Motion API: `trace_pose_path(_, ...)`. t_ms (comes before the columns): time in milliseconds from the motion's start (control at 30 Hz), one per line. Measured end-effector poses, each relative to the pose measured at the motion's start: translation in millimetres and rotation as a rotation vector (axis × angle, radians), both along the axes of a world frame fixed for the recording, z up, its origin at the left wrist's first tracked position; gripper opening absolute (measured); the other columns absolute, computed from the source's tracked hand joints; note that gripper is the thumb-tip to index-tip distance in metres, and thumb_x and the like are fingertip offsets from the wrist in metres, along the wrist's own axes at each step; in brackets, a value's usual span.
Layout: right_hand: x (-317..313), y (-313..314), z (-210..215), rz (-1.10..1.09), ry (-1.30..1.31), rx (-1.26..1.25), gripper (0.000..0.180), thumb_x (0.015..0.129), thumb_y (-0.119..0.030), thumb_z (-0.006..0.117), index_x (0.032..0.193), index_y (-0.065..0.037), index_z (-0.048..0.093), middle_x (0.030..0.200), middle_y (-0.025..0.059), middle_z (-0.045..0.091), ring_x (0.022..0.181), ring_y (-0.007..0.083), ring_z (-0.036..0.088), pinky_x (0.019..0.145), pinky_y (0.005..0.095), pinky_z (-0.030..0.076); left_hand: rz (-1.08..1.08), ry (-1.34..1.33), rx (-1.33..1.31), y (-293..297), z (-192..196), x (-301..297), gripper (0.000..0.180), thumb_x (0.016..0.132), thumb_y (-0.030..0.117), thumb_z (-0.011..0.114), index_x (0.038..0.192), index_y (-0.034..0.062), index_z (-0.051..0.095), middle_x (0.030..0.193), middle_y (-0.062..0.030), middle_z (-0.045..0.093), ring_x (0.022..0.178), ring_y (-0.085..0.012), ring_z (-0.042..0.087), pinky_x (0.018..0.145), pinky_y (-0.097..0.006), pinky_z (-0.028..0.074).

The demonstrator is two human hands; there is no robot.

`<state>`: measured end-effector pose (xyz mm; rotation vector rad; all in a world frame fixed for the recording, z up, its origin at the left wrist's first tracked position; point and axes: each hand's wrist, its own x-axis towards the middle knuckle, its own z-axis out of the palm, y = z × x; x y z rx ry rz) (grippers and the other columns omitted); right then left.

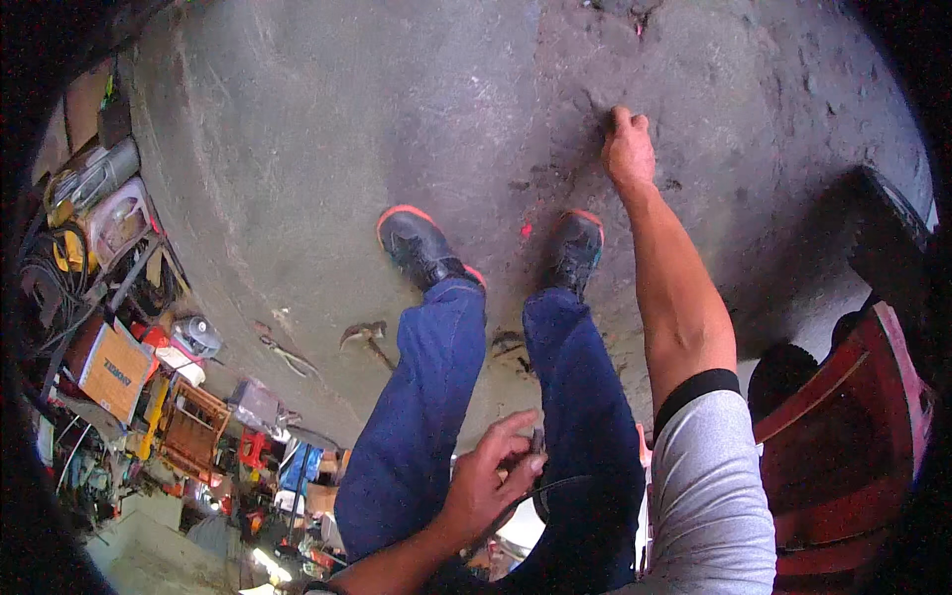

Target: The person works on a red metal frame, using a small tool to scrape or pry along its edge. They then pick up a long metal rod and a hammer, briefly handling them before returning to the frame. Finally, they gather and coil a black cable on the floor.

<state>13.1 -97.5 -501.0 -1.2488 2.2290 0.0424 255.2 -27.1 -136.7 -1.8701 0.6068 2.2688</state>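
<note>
My left hand (488,483) is in front of my lap, its thumb and fingers pinched on a small grey piece (538,440) whose kind is unclear. My right arm stretches forward and to the right. At its end, my right hand (630,151) is low over the grey floor (476,109) with its fingers curled together. What they hold, if anything, is too small or hidden to tell. A hammer (368,339) lies on the floor left of my left leg, and pliers (288,357) lie farther left.
My dark shoes with red-orange soles stand apart. Along the left side, tools, cables, a brown box (114,369) and a circular-saw-like tool (119,223) are crowded together. A large red object (843,436) rises at the right, near a dark, rounded, tyre-like shape (890,233).
</note>
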Motion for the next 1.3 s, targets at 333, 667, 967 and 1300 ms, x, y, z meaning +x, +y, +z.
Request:
trace_pose_path(333, 73.4, 5.9, 270.0, -1.324, -1.548, 0.130, 0.016, 0.087, -0.018, 0.059, 0.098, -0.009, 0.053, 0.085, 0.0026, 0.058, 0.071, 0.0147, 0.059, 0.060, 0.0284, 0.050, 0.326, -0.072, -0.222, -13.1, 0.4, 12.5, 0.039, 0.088, 0.008, 0.048, 0.125, -0.0005, 0.047, 0.082, -0.0036, 0.054, 0.065, -0.0104, 0.048, 0.059, -0.026, 0.042)
trace_pose_path(667, 90.6, -56.2, 552.5, -0.819, -1.573, -0.136, 0.023, 0.086, -0.016, 0.058, 0.102, -0.003, 0.049, 0.089, 0.0068, 0.060, 0.079, 0.0158, 0.059, 0.068, 0.0288, 0.048, 0.148, 0.109, -0.706, -130.4, 213.2, 22.8, 0.020, 0.085, 0.001, 0.054, 0.105, -0.0006, 0.055, 0.089, -0.0027, 0.058, 0.070, -0.0076, 0.052, 0.064, -0.022, 0.045)
trace_pose_path(967, 83.0, -74.9, 702.2, -0.773, -1.531, -0.465, 0.029, 0.084, -0.013, 0.063, 0.105, -0.002, 0.046, 0.095, 0.0098, 0.061, 0.080, 0.0178, 0.061, 0.073, 0.0295, 0.053, -0.207, 0.195, -1.086, -200.0, 352.7, 13.6, 0.017, 0.082, -0.001, 0.055, 0.098, 0.0007, 0.060, 0.090, -0.0061, 0.056, 0.078, -0.0122, 0.057, 0.069, -0.026, 0.047)
trace_pose_path(1300, 47.8, -3.9, 781.8, -0.697, -1.532, -0.402, 0.026, 0.080, -0.012, 0.067, 0.100, -0.001, 0.055, 0.088, 0.0082, 0.062, 0.072, 0.0127, 0.059, 0.063, 0.0255, 0.047, -0.071, 0.646, -0.759, -197.7, 434.2, -43.9, 0.023, 0.085, 0.004, 0.058, 0.107, -0.0027, 0.054, 0.096, -0.0124, 0.063, 0.073, -0.0116, 0.059, 0.068, -0.025, 0.051)
